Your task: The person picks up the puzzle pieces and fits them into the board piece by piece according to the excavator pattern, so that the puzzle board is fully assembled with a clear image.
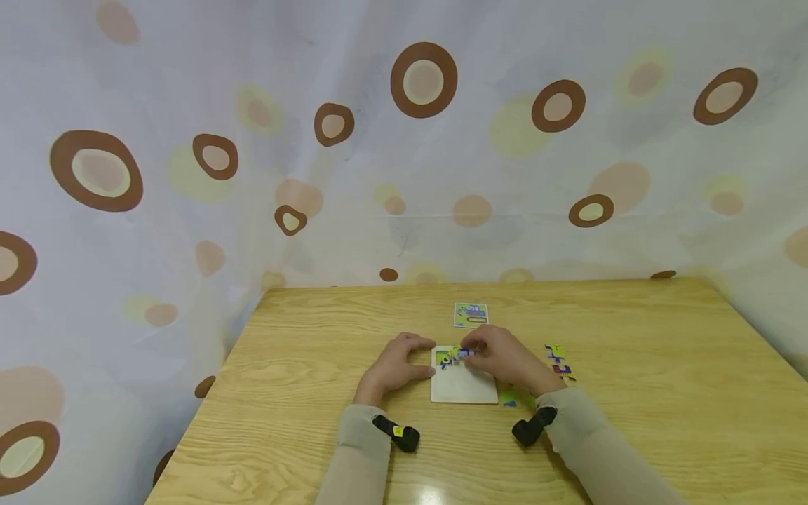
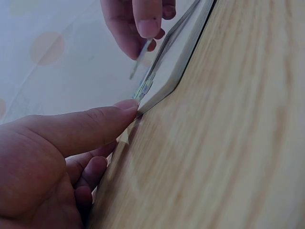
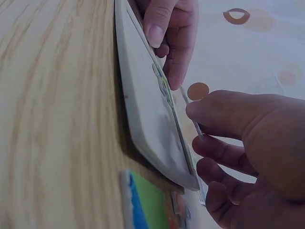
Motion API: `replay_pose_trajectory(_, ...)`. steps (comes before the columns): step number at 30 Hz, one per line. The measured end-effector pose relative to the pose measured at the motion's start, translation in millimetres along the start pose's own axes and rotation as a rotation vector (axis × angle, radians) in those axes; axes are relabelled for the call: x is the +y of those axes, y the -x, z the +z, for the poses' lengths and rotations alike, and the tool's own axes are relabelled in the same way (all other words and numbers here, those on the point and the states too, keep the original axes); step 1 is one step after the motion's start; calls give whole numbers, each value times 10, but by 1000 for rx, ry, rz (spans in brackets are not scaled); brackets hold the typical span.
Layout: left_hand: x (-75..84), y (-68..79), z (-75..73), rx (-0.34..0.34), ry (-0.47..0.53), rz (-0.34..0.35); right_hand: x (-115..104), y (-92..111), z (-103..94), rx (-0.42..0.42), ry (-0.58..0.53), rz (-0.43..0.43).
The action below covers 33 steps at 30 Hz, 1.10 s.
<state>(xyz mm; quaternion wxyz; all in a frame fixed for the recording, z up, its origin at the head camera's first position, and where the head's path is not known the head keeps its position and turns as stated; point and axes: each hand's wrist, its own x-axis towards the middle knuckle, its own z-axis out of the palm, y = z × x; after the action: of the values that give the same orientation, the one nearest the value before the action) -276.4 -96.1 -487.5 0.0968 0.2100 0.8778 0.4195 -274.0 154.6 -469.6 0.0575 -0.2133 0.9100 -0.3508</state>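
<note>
A white square puzzle tray (image 1: 463, 390) lies on the table, with a few green, yellow and blue jigsaw pieces (image 1: 445, 359) in its far left corner. My left hand (image 1: 398, 362) rests at the tray's left side, its thumb and fingers spread and their tips touching the rim. Over the tray's far part, my right hand (image 1: 505, 355) pinches a thin jigsaw piece (image 3: 199, 128) between thumb and fingers. In the left wrist view that held piece (image 2: 140, 59) is seen edge-on, tilted above the tray. The right fingers partly cover its picture in the head view.
Behind the tray lies a small picture card (image 1: 471, 310) showing a vehicle. Several loose jigsaw pieces (image 1: 555, 353) are to the right. More pieces (image 3: 148, 200) lie by the tray's near right corner, under the right wrist. A spotted curtain (image 1: 423, 175) hangs behind the table (image 1: 303, 351).
</note>
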Motion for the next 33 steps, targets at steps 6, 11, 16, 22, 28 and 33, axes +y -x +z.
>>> replay_pose_trajectory(6,-41,-26,30,0,3,-7,33,-41,46,-5,39,20)
replay_pose_trajectory(11,-49,-21,37,-1,-5,-11,55,-68,88,-7,66,-4)
replay_pose_trajectory(16,-52,-14,32,0,-11,-9,48,-87,119,-12,92,-21)
replay_pose_trajectory(22,-33,-10,12,1,4,1,-8,-91,114,-10,123,-4)
replay_pose_trajectory(28,-25,-12,4,5,-9,-10,-39,-94,101,-16,153,3)
replay_pose_trajectory(33,-34,-17,-1,4,-18,-22,-32,-114,111,-17,159,9)
